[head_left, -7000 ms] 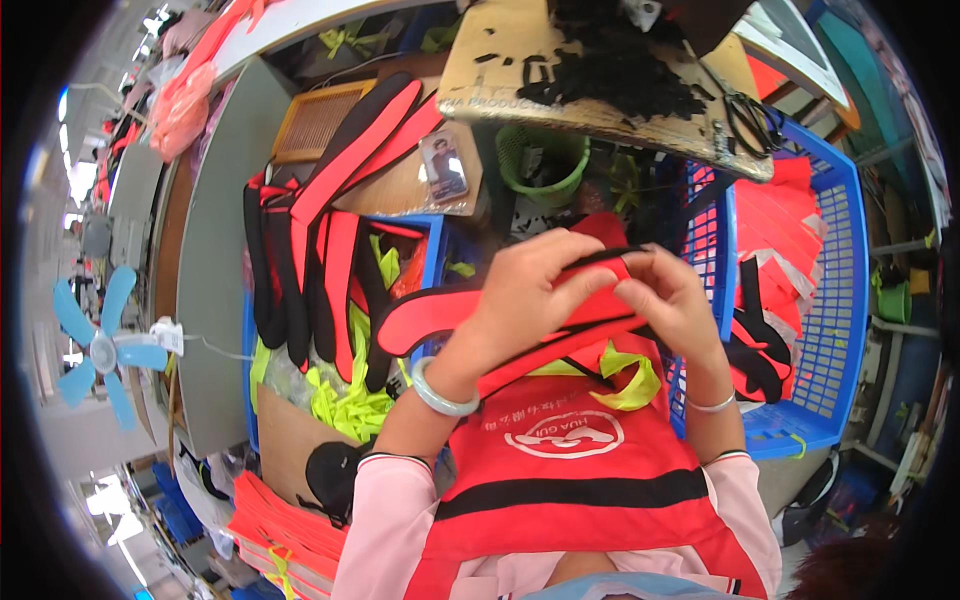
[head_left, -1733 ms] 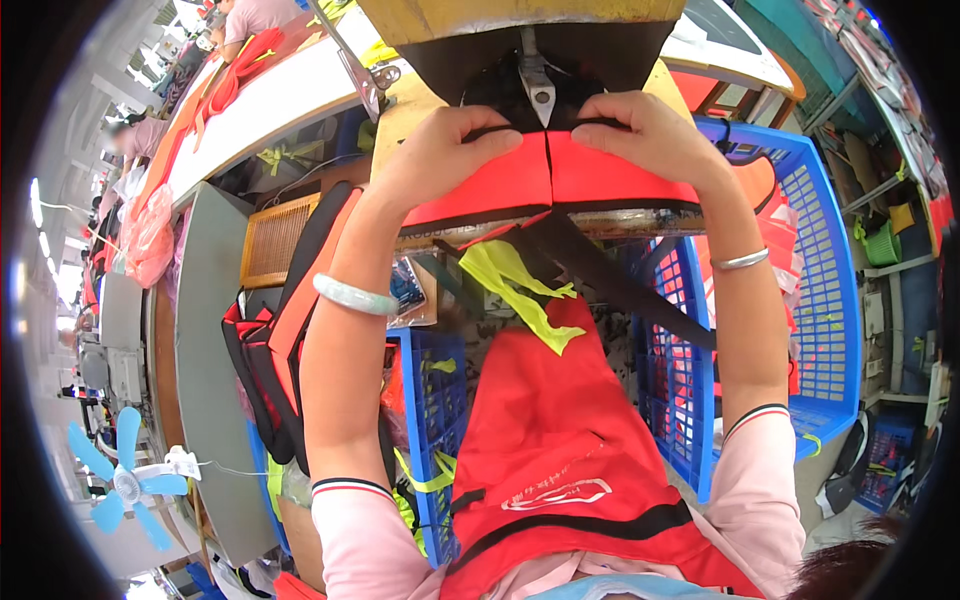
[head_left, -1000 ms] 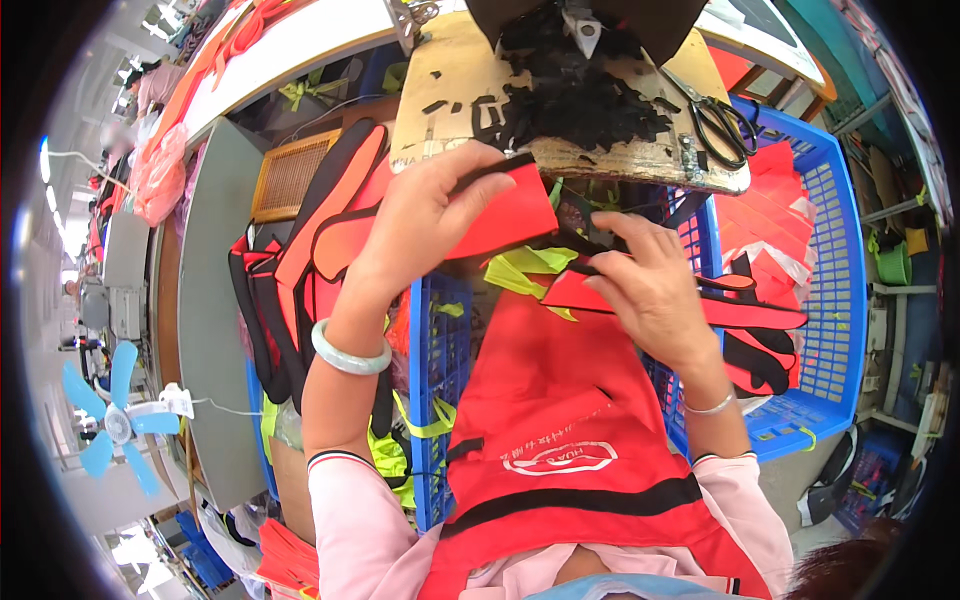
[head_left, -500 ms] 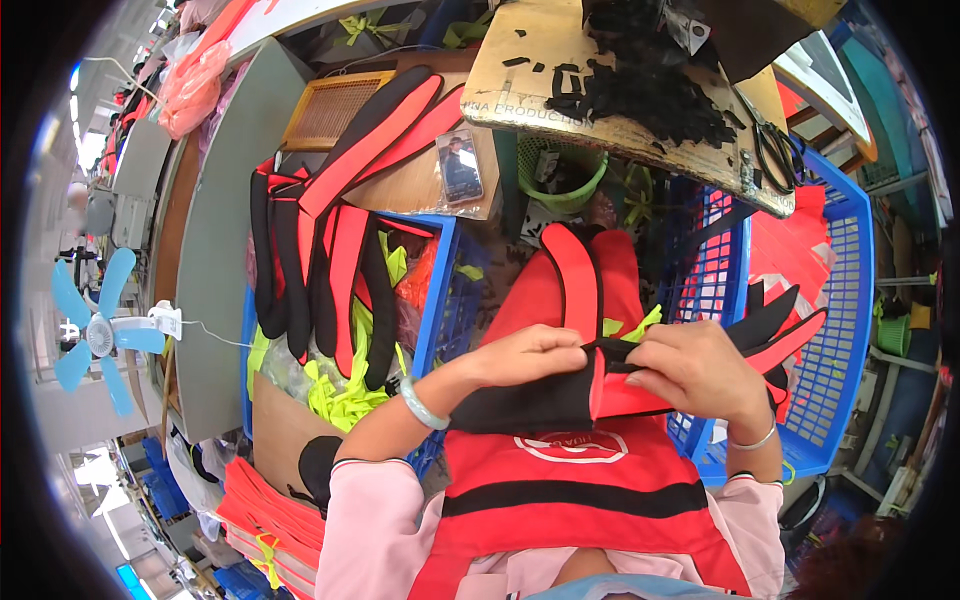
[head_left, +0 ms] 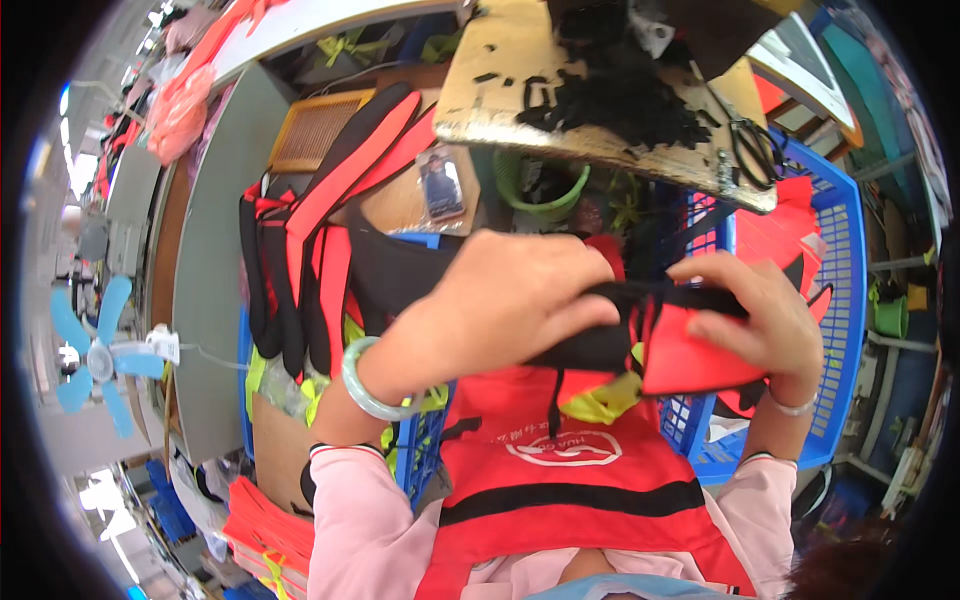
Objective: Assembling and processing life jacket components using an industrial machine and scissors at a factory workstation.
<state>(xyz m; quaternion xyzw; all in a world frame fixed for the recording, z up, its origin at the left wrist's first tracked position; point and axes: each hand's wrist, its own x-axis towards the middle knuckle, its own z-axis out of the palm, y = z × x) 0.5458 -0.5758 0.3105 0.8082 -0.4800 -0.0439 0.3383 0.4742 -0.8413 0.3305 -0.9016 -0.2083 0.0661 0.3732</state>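
Observation:
In front of my chest I hold a strap-like piece of black and coral-red padded fabric [head_left: 695, 350] with both hands. My left hand [head_left: 510, 295] pinches its black part, and black fabric also extends leftward behind that hand. My right hand [head_left: 750, 315] grips the red end, thumb in front. Below the piece hangs a bright yellow ribbon [head_left: 603, 398], over my red apron [head_left: 560, 500]. Similar black and red fabric strips [head_left: 330, 180] lie heaped at the left on a blue basket.
A wooden board [head_left: 490, 105] ahead carries black scraps [head_left: 625, 115] and scissors [head_left: 750, 145]. Below it stands a green basket [head_left: 540, 205]. A blue basket [head_left: 845, 240] with red pieces is at the right. A blue fan [head_left: 100, 355] and a grey panel [head_left: 215, 230] stand left.
Both hands have risen and moved apart, with the piece lifted and turned between them. The yellow ribbon now hangs below it. The view has shifted slightly.

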